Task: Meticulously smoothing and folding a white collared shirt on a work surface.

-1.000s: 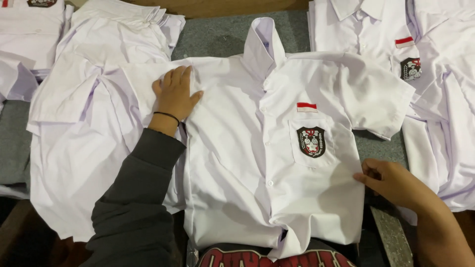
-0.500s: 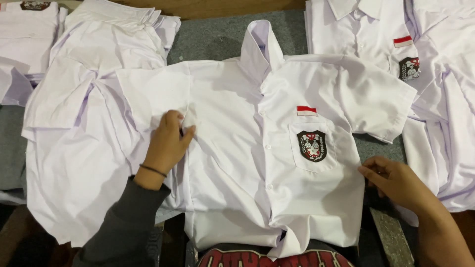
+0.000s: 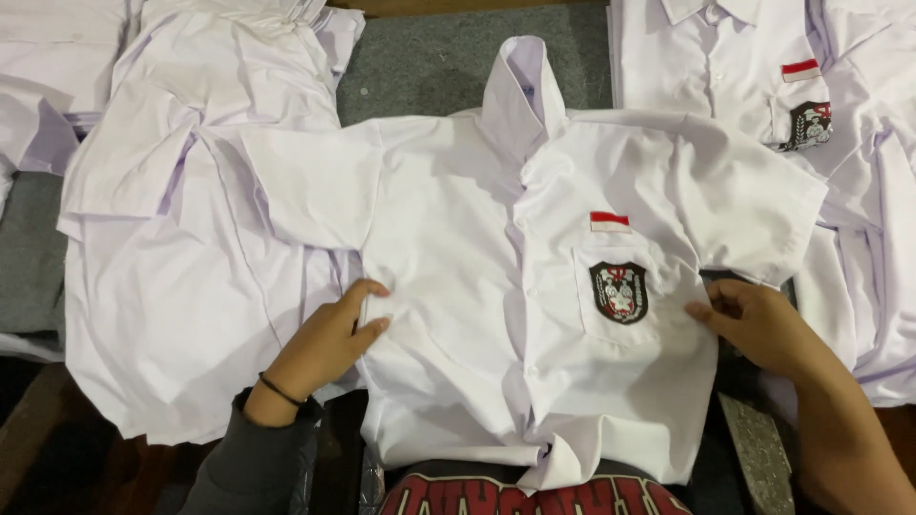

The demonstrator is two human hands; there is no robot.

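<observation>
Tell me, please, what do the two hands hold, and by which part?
Both grip the white shirt lying in the middle: the left hand pinches its left side edge below the sleeve, the right hand its right side edge beside the pocket badge.

White shirt (image 3: 458, 286); black crest (image 3: 618, 291); grey cloth (image 3: 420, 67)

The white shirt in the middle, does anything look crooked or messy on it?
Yes. The white shirt's collar stands up instead of lying folded, and the hem bunches near the bottom of the button line.
</observation>
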